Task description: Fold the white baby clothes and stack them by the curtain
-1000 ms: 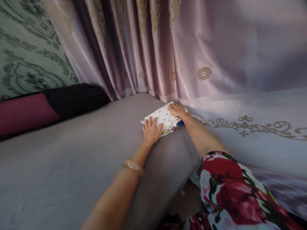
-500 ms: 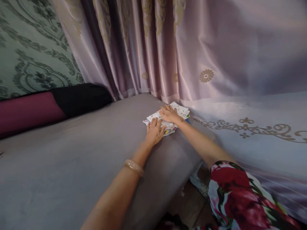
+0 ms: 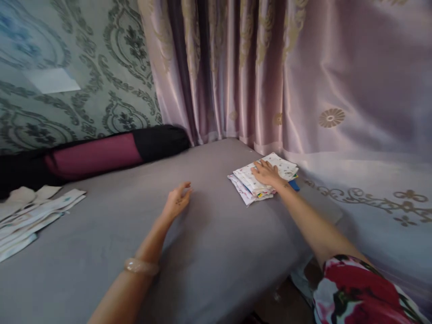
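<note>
A small stack of folded white patterned cloths [image 3: 249, 185] lies near the far right corner of a grey bed [image 3: 101, 252]. My right hand [image 3: 267, 173] rests flat on top of the stack, fingers stretched out. My left hand [image 3: 177, 201] hovers over the bare grey sheet to the left of the stack, fingers loosely apart and holding nothing. A pale bangle sits on my left wrist.
More folded pale cloths [image 3: 30, 218] lie at the bed's left edge. A maroon and black bolster [image 3: 111, 152] runs along the patterned wall. Pink curtains [image 3: 303, 81] hang behind and to the right of the bed. The bed's corner drops off near my right arm.
My left hand has lifted off the stack and moved left over the bed. My right hand stays on the stack. The view has turned left, showing the other cloths.
</note>
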Demonstrator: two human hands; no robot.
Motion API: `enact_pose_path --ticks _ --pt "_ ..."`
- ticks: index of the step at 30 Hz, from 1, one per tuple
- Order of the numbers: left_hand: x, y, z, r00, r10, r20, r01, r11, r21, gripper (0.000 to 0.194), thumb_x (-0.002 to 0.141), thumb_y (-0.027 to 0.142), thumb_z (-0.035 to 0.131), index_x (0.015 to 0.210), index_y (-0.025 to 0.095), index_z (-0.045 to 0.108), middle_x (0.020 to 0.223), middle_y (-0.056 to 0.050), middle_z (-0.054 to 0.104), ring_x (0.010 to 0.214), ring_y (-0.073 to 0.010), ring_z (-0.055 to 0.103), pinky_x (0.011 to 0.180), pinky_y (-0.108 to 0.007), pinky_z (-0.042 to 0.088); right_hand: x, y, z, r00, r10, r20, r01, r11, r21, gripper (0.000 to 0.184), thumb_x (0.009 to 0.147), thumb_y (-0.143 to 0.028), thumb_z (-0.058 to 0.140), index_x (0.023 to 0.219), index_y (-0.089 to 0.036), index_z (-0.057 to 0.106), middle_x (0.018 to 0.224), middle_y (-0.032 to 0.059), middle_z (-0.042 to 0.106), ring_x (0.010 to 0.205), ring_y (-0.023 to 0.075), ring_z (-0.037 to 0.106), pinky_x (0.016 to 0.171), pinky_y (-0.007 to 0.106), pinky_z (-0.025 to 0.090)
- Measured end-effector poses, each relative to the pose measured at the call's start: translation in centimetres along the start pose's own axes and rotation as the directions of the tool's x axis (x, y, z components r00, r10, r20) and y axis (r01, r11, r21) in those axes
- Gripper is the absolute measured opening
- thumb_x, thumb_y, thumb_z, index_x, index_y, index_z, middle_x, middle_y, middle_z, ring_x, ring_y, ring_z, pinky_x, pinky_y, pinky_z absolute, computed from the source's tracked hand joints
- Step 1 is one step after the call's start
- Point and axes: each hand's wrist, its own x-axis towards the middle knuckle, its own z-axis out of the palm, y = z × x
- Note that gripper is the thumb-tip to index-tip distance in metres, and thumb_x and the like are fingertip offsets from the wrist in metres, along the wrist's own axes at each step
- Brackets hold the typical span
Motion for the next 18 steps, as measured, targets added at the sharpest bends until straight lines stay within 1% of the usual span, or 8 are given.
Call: enact_pose_path --ticks 2,4,6,8,10,13,16,18 --pt "-1.1 -2.3 -3.1 0.995 -0.083 -0.047 0.086 0.995 0.055 0.035 0.088 0.038 0.045 0.111 0.021 0.065 0.107 -0.007 0.072 0.078 -0.0177 0.066 0.078 -0.031 0.05 0.1 -0.3 -0.2 1.0 0.001 -0.006 -0.002 1.0 -0.024 0.054 0.097 -0.043 0.026 0.143 -0.019 0.04 0.152 0.0142 0.035 0.14 0.0318 0.029 0.11 0.059 0.023" --pt "-2.3 -4.7 -5.9 0.984 -0.154 -0.091 0.165 0.979 0.124 0.033 0.087 0.039 0.045 0.101 0.021 0.069 0.094 -0.006 0.074 0.081 -0.0197 0.067 0.078 -0.03 0.049 0.0 -1.1 -0.6 0.998 -0.031 -0.063 0.027 0.998 -0.057 0.052 0.096 -0.037 0.031 0.143 -0.015 0.041 0.15 0.0171 0.038 0.138 0.0315 0.032 0.11 0.059 0.022" --pt "-3.5 -7.1 -8.1 0.966 -0.224 -0.128 0.246 0.951 0.187 0.032 0.087 0.038 0.045 0.096 0.02 0.07 0.085 -0.007 0.074 0.081 -0.021 0.067 0.075 -0.03 0.049 -0.2 -2.6 -1.1 0.984 -0.104 -0.145 0.094 0.993 -0.07 0.052 0.094 -0.032 0.036 0.142 -0.012 0.041 0.148 0.0188 0.039 0.135 0.0321 0.036 0.11 0.058 0.022" --pt "-4.6 -9.3 -9.8 0.942 -0.292 -0.167 0.326 0.914 0.243 0.032 0.087 0.035 0.044 0.095 0.019 0.071 0.085 -0.009 0.074 0.081 -0.0217 0.068 0.075 -0.03 0.048 -0.4 -5.0 -1.3 0.962 -0.187 -0.2 0.181 0.982 -0.045 0.051 0.094 -0.031 0.038 0.14 -0.011 0.043 0.146 0.0189 0.043 0.131 0.0323 0.042 0.109 0.053 0.028" --pt "-5.5 -11.2 -10.9 0.914 -0.348 -0.209 0.397 0.871 0.29 0.031 0.088 0.031 0.043 0.095 0.018 0.071 0.089 -0.01 0.074 0.085 -0.0225 0.067 0.076 -0.031 0.048 -0.5 -8.1 -1.1 0.941 -0.269 -0.203 0.273 0.962 -0.007 0.05 0.093 -0.031 0.039 0.139 -0.012 0.045 0.144 0.0181 0.045 0.127 0.032 0.047 0.105 0.048 0.035" --pt "-6.4 -13.1 -11.7 0.876 -0.42 -0.237 0.479 0.811 0.335 0.031 0.089 0.026 0.041 0.098 0.018 0.07 0.094 -0.012 0.073 0.09 -0.023 0.067 0.078 -0.03 0.047 -1.0 -13.7 0.4 0.903 -0.411 -0.126 0.421 0.905 0.06 0.049 0.094 -0.03 0.038 0.139 -0.013 0.046 0.145 0.0159 0.046 0.126 0.0297 0.049 0.103 0.043 0.039" --pt "-6.7 -13.7 -11.8 0.857 -0.469 -0.214 0.515 0.778 0.359 0.03 0.09 0.025 0.041 0.102 0.017 0.068 0.099 -0.013 0.072 0.094 -0.0233 0.066 0.079 -0.03 0.047 -2.1 -19.6 2.5 0.857 -0.516 -0.016 0.512 0.846 0.148 0.049 0.095 -0.028 0.035 0.14 -0.013 0.045 0.147 0.0161 0.043 0.133 0.0259 0.044 0.106 0.039 0.037" --pt "-6.6 -13.7 -12.0 0.844 -0.496 -0.206 0.536 0.766 0.355 0.03 0.09 0.025 0.041 0.104 0.017 0.066 0.101 -0.013 0.071 0.096 -0.0234 0.065 0.08 -0.031 0.047 -3.3 -23.5 3.6 0.823 -0.564 0.069 0.544 0.817 0.193 0.051 0.096 -0.029 0.034 0.143 -0.01 0.041 0.151 0.0187 0.037 0.136 0.0267 0.04 0.108 0.041 0.035"
